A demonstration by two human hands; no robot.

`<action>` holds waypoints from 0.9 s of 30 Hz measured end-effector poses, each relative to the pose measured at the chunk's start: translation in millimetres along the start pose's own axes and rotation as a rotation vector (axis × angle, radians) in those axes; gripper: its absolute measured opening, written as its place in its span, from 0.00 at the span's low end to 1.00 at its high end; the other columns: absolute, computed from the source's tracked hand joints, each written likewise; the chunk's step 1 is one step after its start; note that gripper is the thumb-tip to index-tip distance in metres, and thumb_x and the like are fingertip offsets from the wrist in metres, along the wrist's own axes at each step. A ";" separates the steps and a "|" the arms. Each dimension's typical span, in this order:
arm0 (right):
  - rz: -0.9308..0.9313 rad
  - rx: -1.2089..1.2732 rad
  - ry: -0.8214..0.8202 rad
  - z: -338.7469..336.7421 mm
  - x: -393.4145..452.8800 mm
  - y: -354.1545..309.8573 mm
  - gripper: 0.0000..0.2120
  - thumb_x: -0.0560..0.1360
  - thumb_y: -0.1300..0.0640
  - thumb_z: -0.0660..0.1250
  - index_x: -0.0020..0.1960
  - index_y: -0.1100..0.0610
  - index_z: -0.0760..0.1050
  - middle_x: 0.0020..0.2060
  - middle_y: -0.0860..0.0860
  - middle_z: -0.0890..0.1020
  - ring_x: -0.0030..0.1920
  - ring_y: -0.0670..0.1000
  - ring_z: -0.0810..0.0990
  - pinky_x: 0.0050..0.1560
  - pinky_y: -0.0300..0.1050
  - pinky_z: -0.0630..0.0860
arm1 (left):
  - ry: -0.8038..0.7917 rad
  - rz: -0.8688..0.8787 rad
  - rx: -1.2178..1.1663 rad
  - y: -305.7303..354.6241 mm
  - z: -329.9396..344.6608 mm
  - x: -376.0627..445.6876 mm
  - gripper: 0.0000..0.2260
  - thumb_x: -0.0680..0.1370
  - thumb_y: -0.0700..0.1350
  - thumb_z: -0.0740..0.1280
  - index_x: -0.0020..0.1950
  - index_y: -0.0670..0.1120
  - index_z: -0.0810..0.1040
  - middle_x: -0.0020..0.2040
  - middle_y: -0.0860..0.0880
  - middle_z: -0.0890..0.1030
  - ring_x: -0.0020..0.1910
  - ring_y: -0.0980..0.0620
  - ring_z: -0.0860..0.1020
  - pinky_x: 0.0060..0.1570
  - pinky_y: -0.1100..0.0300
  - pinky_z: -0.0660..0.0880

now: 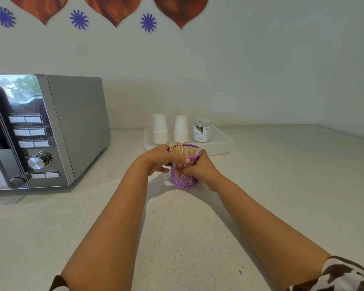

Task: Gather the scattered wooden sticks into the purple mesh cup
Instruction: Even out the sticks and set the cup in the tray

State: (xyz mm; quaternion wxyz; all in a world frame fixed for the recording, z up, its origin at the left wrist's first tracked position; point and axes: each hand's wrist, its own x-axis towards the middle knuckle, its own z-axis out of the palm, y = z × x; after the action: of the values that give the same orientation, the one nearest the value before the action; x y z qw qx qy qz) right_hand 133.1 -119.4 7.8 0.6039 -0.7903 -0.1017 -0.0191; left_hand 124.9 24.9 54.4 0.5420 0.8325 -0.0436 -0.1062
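We see the purple mesh cup (184, 175) standing upright on the pale speckled counter (177, 238), just in front of a white tray (221, 143) at the far side. The wooden sticks (182, 150) stand bundled inside it, their tips poking above the rim. Both of the person's hands are wrapped around the cup. The left hand (159, 159) curls around the cup's left side near the rim, thumb laid across the front. The right hand (200, 166) clasps the right side lower down, fingers closed against the mesh. On the tray stand two stacks of white paper cups (160, 129) and a small labelled jar (201, 130). A silver microwave (51, 131) sits to the left, well apart from the cup.
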 end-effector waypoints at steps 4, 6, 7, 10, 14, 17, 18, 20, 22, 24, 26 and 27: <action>-0.012 0.025 -0.049 -4.4 -1.5 2.6 0.41 0.61 0.64 0.79 0.69 0.55 0.64 0.57 0.49 0.75 0.59 0.52 0.74 0.58 0.46 0.75 | -0.025 0.003 -0.025 -0.5 0.6 -2.3 0.16 0.69 0.44 0.75 0.53 0.51 0.75 0.53 0.49 0.79 0.58 0.46 0.76 0.56 0.51 0.72; -0.026 0.009 -0.019 -5.9 1.1 2.1 0.35 0.61 0.62 0.79 0.64 0.53 0.69 0.55 0.49 0.78 0.57 0.51 0.76 0.58 0.47 0.76 | -0.065 0.000 -0.049 1.1 -3.0 -7.5 0.20 0.67 0.50 0.75 0.56 0.50 0.76 0.57 0.48 0.79 0.60 0.46 0.75 0.59 0.50 0.73; -0.025 0.028 0.036 -8.0 3.2 0.8 0.31 0.61 0.60 0.79 0.60 0.52 0.71 0.54 0.48 0.79 0.56 0.51 0.77 0.58 0.48 0.77 | -0.056 0.001 -0.066 2.1 -7.1 -9.0 0.28 0.65 0.55 0.75 0.61 0.47 0.75 0.61 0.47 0.77 0.62 0.46 0.74 0.60 0.50 0.73; -0.008 0.109 0.228 -16.9 8.9 -1.3 0.34 0.59 0.56 0.78 0.63 0.53 0.70 0.54 0.49 0.80 0.55 0.52 0.79 0.57 0.50 0.78 | 0.144 0.006 -0.122 4.8 -21.8 -12.4 0.38 0.70 0.65 0.65 0.71 0.43 0.65 0.67 0.45 0.71 0.65 0.45 0.71 0.63 0.48 0.70; -0.028 0.069 0.103 -12.5 5.5 -1.4 0.32 0.60 0.60 0.78 0.62 0.53 0.71 0.53 0.48 0.80 0.55 0.52 0.79 0.56 0.50 0.78 | 0.245 0.002 -0.180 6.0 -28.5 -13.4 0.37 0.73 0.67 0.58 0.72 0.42 0.63 0.70 0.43 0.71 0.67 0.44 0.71 0.68 0.45 0.67; -0.047 0.082 0.100 -11.8 4.2 -4.6 0.32 0.60 0.61 0.78 0.61 0.53 0.72 0.55 0.50 0.80 0.55 0.53 0.79 0.54 0.49 0.79 | 0.230 -0.003 -0.177 6.8 -23.5 -14.9 0.37 0.73 0.67 0.58 0.72 0.42 0.64 0.69 0.43 0.71 0.67 0.44 0.71 0.69 0.44 0.66; -0.055 0.075 0.075 -11.9 4.2 -5.2 0.30 0.61 0.62 0.78 0.60 0.52 0.72 0.54 0.50 0.80 0.55 0.52 0.79 0.54 0.48 0.78 | 0.226 -0.003 -0.172 6.8 -22.7 -15.3 0.38 0.73 0.67 0.58 0.72 0.41 0.63 0.70 0.43 0.71 0.67 0.44 0.71 0.69 0.44 0.66; -0.059 0.067 0.083 -14.7 4.2 -5.7 0.32 0.61 0.61 0.78 0.62 0.52 0.71 0.55 0.50 0.79 0.56 0.52 0.78 0.54 0.49 0.78 | 0.222 0.000 -0.162 7.0 -22.2 -15.0 0.38 0.73 0.67 0.58 0.72 0.41 0.64 0.70 0.43 0.71 0.68 0.44 0.70 0.69 0.44 0.66; -0.064 0.071 0.049 -15.5 2.5 -5.8 0.33 0.62 0.62 0.78 0.63 0.52 0.70 0.55 0.50 0.79 0.56 0.52 0.77 0.54 0.48 0.78 | 0.214 0.001 -0.153 6.8 -22.1 -14.7 0.37 0.73 0.67 0.58 0.72 0.41 0.64 0.70 0.43 0.71 0.68 0.44 0.70 0.69 0.44 0.66; -0.066 0.062 -0.003 -15.2 2.2 -6.0 0.31 0.62 0.64 0.77 0.62 0.52 0.70 0.54 0.49 0.79 0.56 0.52 0.77 0.52 0.46 0.78 | 0.211 0.006 -0.143 7.5 -21.1 -14.8 0.37 0.73 0.66 0.57 0.72 0.41 0.64 0.70 0.43 0.71 0.68 0.44 0.70 0.69 0.43 0.65; -0.065 0.065 -0.020 -16.7 3.5 -6.6 0.30 0.62 0.64 0.77 0.61 0.52 0.71 0.53 0.48 0.79 0.55 0.50 0.77 0.51 0.45 0.77 | 0.195 0.002 -0.119 8.9 -18.0 -15.5 0.36 0.74 0.66 0.57 0.72 0.42 0.63 0.71 0.43 0.70 0.69 0.43 0.69 0.69 0.44 0.65; -0.069 0.064 -0.060 -17.1 3.0 -8.3 0.28 0.64 0.65 0.76 0.58 0.50 0.71 0.50 0.47 0.79 0.52 0.48 0.77 0.49 0.43 0.77 | 0.190 0.007 -0.101 9.8 -16.6 -16.4 0.36 0.74 0.66 0.56 0.73 0.43 0.63 0.71 0.43 0.69 0.69 0.43 0.69 0.69 0.44 0.65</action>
State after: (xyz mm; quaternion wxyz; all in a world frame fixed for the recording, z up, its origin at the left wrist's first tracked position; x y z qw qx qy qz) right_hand 136.1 -133.2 20.8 0.6246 -0.7668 -0.1476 -0.0128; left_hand 113.1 38.8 72.0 0.5855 0.8101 0.0104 -0.0268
